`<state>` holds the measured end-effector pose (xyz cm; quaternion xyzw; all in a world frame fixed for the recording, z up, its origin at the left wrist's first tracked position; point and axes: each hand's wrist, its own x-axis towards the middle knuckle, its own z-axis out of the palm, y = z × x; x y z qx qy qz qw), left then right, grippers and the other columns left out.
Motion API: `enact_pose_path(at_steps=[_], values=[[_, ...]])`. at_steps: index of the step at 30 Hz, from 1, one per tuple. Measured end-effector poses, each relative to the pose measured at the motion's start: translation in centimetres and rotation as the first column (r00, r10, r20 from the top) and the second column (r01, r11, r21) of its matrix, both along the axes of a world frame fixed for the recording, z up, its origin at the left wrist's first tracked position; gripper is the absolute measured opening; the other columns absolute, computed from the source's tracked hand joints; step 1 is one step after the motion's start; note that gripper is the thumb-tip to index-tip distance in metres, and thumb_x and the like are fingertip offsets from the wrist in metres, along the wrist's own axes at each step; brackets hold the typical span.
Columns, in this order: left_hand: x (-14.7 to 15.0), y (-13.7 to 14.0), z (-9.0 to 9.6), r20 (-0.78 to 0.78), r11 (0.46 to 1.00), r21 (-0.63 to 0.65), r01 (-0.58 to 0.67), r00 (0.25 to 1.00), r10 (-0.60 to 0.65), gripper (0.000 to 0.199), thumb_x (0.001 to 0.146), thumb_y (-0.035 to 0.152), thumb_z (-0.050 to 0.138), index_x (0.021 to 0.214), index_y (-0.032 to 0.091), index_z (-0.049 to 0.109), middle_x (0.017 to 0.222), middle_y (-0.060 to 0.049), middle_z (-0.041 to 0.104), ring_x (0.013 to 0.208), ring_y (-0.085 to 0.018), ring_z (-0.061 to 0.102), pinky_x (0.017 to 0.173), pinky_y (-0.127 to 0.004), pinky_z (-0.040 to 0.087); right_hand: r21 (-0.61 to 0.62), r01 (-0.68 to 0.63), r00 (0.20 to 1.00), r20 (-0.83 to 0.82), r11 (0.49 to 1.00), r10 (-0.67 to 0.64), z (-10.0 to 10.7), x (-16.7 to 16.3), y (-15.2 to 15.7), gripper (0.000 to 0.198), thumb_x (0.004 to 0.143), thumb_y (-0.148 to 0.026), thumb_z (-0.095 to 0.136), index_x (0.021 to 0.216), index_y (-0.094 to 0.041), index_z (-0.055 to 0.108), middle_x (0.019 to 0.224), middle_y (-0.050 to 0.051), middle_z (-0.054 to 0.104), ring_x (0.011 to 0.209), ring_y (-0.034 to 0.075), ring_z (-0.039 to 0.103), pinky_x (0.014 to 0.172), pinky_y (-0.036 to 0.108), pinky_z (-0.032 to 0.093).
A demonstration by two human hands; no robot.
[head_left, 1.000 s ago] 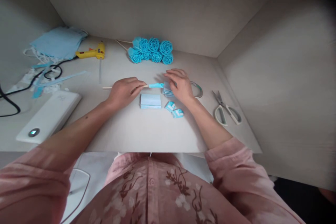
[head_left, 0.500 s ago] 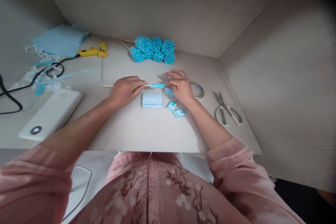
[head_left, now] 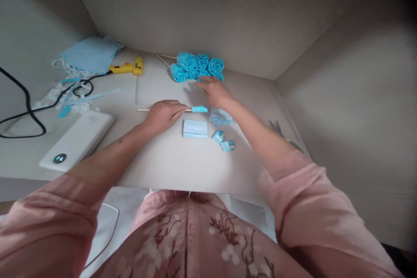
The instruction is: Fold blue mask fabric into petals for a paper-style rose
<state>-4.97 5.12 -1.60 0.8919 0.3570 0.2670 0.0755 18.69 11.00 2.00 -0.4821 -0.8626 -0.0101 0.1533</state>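
Observation:
My left hand (head_left: pixel 164 115) is closed round a thin wooden stick (head_left: pixel 142 110), which lies level just over the table. A piece of blue mask fabric (head_left: pixel 200 109) is wrapped on the stick's right end. My right hand (head_left: pixel 215 91) reaches forward with its fingers stretched out, over the front edge of a bunch of blue fabric roses (head_left: pixel 195 63); it seems to hold nothing. Below it sits a small stack of pale blue fabric pieces (head_left: pixel 221 117). Another folded stack (head_left: pixel 195 128) lies nearer to me, beside two small blue folded pieces (head_left: pixel 227 145).
At the left lie a yellow glue gun (head_left: pixel 127 67), a pile of blue masks (head_left: pixel 91 54), fabric scraps, a black cable (head_left: pixel 28 97) and a white power bank (head_left: pixel 76 140). Scissors (head_left: pixel 276 127) at the right are partly behind my right arm. Panels wall the table at the back and sides.
My right hand has left the wrapped stick end and moved forward to the roses, uncovering the fabric stack. My left hand keeps the stick. The whole view has shifted slightly.

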Motion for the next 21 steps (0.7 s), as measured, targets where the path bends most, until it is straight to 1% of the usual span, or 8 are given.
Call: enact_pose_path(at_steps=[2, 4, 7, 9, 11, 15, 19, 21], values=[[-0.2, 0.2, -0.1, -0.014, 0.999, 0.0, -0.038, 0.999, 0.038, 0.036, 0.097, 0.029, 0.041, 0.112, 0.02, 0.074, 0.098, -0.008, 0.074, 0.089, -0.021, 0.067, 0.079, -0.032, 0.048, 0.106, -0.005, 0.995, -0.096, 0.994, 0.015, 2.3, -1.7, 0.5, 0.051, 0.095, -0.011, 0.037, 0.139, -0.03, 0.056, 0.142, 0.002, 0.058, 0.134, 0.025, 0.05, 0.115, 0.048, 0.041], [-0.5, 0.6, -0.3, -0.037, 0.994, 0.007, -0.111, 0.993, 0.111, 0.037, 0.096, 0.027, 0.041, 0.111, 0.02, 0.074, 0.098, -0.009, 0.072, 0.092, -0.023, 0.065, 0.081, -0.035, 0.048, 0.19, -0.012, 0.985, -0.167, 0.982, 0.045, 4.3, -3.2, -0.2, 0.048, 0.1, -0.018, 0.034, 0.144, -0.03, 0.049, 0.146, 0.002, 0.053, 0.138, 0.025, 0.046, 0.118, 0.046, 0.037], [-1.3, 1.3, -0.8, -0.069, 0.967, 0.021, -0.253, 0.965, 0.253, 0.039, 0.093, 0.02, 0.039, 0.109, 0.019, 0.075, 0.097, -0.012, 0.07, 0.094, -0.027, 0.062, 0.08, -0.039, 0.047, 0.203, -0.035, 0.977, -0.198, 0.979, 0.076, 5.7, -4.2, -2.8, 0.045, 0.102, -0.026, 0.033, 0.144, -0.03, 0.049, 0.146, 0.002, 0.053, 0.139, 0.028, 0.045, 0.119, 0.047, 0.036], [-1.8, 1.8, -1.3, -0.09, 0.949, 0.038, -0.312, 0.945, 0.315, 0.041, 0.091, 0.017, 0.038, 0.107, 0.019, 0.075, 0.095, -0.013, 0.069, 0.092, -0.028, 0.061, 0.078, -0.04, 0.047, 0.171, -0.061, 0.976, -0.198, 0.983, 0.095, 5.1, -3.6, -4.6, 0.044, 0.103, -0.025, 0.029, 0.139, -0.03, 0.054, 0.144, 0.002, 0.055, 0.137, 0.026, 0.047, 0.117, 0.045, 0.037], [-2.1, 2.1, -1.6, -0.11, 0.938, 0.062, -0.341, 0.932, 0.346, 0.041, 0.089, 0.015, 0.038, 0.104, 0.019, 0.076, 0.091, -0.013, 0.068, 0.089, -0.028, 0.06, 0.076, -0.039, 0.046, 0.153, -0.076, 0.97, -0.217, 0.985, 0.109, 3.8, -2.5, -6.2, 0.043, 0.102, -0.023, 0.029, 0.133, -0.026, 0.059, 0.141, 0.005, 0.058, 0.133, 0.025, 0.051, 0.115, 0.047, 0.039], [-2.0, 2.2, -1.6, -0.128, 0.928, 0.041, -0.37, 0.919, 0.372, 0.039, 0.085, 0.013, 0.042, 0.102, 0.017, 0.076, 0.095, -0.015, 0.068, 0.092, -0.031, 0.059, 0.078, -0.043, 0.045, 0.127, 0.021, 0.959, -0.284, 0.992, 0.016, 0.8, 0.0, -9.0, 0.043, 0.098, -0.021, 0.034, 0.13, -0.025, 0.062, 0.132, 0.008, 0.065, 0.126, 0.026, 0.055, 0.11, 0.051, 0.041], [-1.3, 1.5, -0.8, -0.053, 0.945, -0.013, -0.326, 0.944, 0.325, 0.041, 0.085, 0.014, 0.044, 0.114, 0.015, 0.072, 0.111, -0.019, 0.065, 0.104, -0.037, 0.056, 0.085, -0.05, 0.043, 0.074, 0.131, 0.975, -0.192, 0.989, -0.114, -0.9, 0.6, -11.3, 0.038, 0.096, -0.021, 0.042, 0.126, -0.024, 0.065, 0.111, 0.008, 0.073, 0.109, 0.027, 0.062, 0.113, 0.056, 0.034], [-0.9, 1.2, -0.5, -0.007, 0.955, -0.003, -0.296, 0.955, 0.296, 0.039, 0.085, 0.016, 0.045, 0.113, 0.016, 0.072, 0.116, -0.017, 0.065, 0.107, -0.036, 0.056, 0.088, -0.05, 0.043, 0.078, 0.123, 0.987, -0.114, 0.989, -0.113, -1.2, 0.3, -11.9, 0.035, 0.096, -0.021, 0.044, 0.122, -0.024, 0.067, 0.103, 0.007, 0.074, 0.104, 0.026, 0.063, 0.116, 0.057, 0.029]])
